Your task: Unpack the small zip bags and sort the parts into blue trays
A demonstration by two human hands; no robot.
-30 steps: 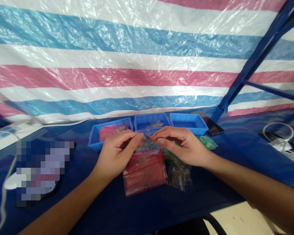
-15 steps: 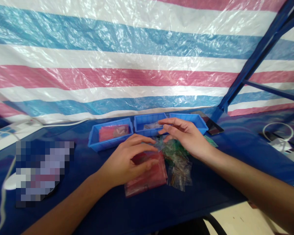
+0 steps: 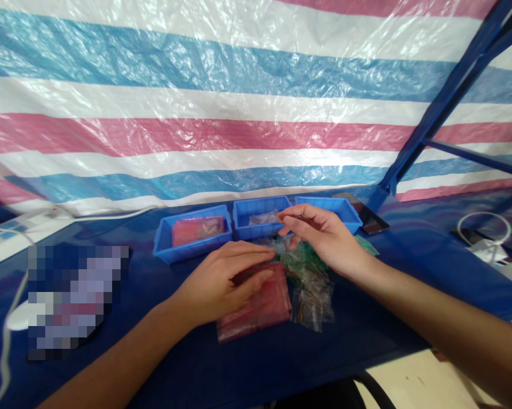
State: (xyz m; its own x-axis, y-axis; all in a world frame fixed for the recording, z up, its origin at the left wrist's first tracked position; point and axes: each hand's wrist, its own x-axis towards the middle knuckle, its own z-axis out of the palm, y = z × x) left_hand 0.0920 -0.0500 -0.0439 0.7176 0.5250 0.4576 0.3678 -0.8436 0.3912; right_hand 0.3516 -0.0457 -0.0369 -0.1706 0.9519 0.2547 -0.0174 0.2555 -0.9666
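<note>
My left hand [image 3: 226,281] is over the pink plastic bags [image 3: 260,309], thumb and fingers apart with nothing seen between them. Above a heap of clear and green bags [image 3: 307,270], my right hand [image 3: 319,230] has its fingers curved and apart, and no object shows in it. Its fingertips are near the front right corner of the middle blue bin [image 3: 256,229], which has small clear bags [image 3: 262,218] inside. The left blue bin [image 3: 192,247] contains a pink bag [image 3: 188,230] and something pale. My right hand partly covers the right blue bin [image 3: 345,213].
A dark phone [image 3: 362,215] lies behind and beside the right bin. On the left are a blurred-out item [image 3: 77,307] and a white cable [image 3: 5,352]. A white cable loop [image 3: 486,216] is at the right. Striped sheeting [image 3: 239,136] hangs behind the blue table [image 3: 175,363].
The fingers of my left hand have lowered a little and straightened. My right hand has moved very slightly, showing more of the clear bags in the middle bin.
</note>
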